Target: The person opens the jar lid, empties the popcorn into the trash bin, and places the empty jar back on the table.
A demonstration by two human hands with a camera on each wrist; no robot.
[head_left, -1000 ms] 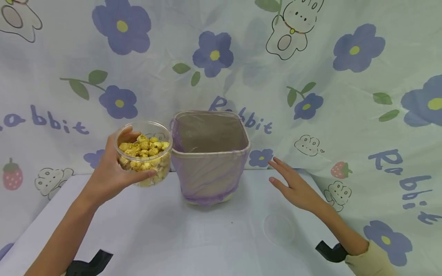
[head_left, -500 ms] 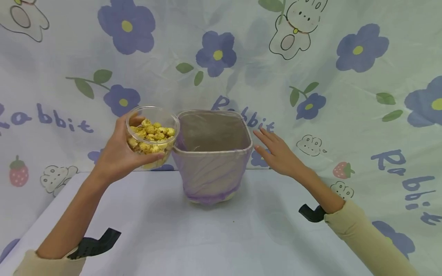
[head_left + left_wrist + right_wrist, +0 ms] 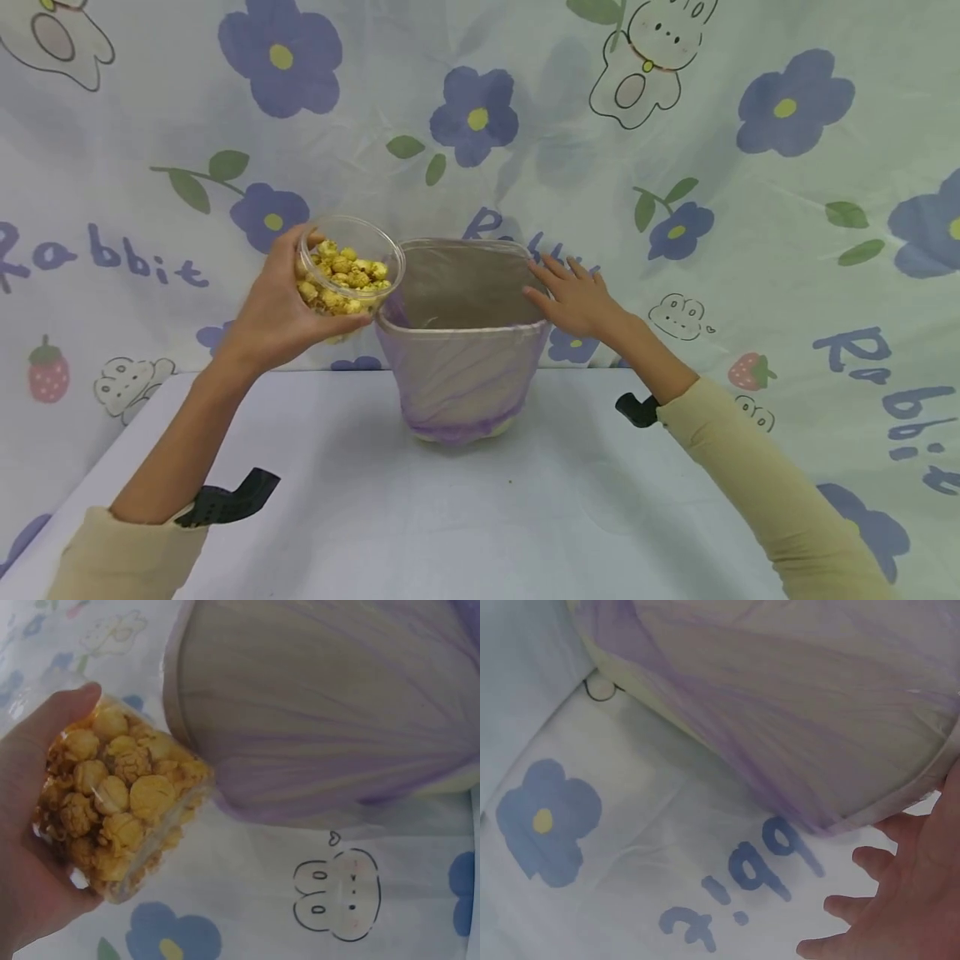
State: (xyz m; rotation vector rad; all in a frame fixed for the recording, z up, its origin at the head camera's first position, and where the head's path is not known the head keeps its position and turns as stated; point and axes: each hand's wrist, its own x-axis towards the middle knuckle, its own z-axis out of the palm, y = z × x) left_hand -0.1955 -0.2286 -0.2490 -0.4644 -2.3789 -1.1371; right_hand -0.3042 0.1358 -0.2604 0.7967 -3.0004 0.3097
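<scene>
My left hand [image 3: 262, 312] grips a clear round plastic tub [image 3: 401, 268] from its left side, thumb in front and fingers behind. Yellow popcorn [image 3: 348, 271] fills much of the tub, which tilts toward the bin. A square waste bin [image 3: 461, 367], lined with a thin purple bag [image 3: 727, 750], stands upright below and to the right; its interior looks bare where visible. The tub is at the bin's left rim; in the left wrist view the popcorn [image 3: 124, 787] shows through its wall. At the right rim, my right hand [image 3: 581, 304] has its fingers spread and appears to touch the edge.
The bin stands on a white table [image 3: 420, 517] near its back edge. Behind and to the right hangs a cloth [image 3: 547, 150] printed with blue flowers and rabbits. A faint round clear disc [image 3: 618, 507] seems to lie on the table at front right.
My left hand has raised the popcorn tub, moved it right to the bin's rim and tilted it more. My right hand has moved up and left to the bin's right rim.
</scene>
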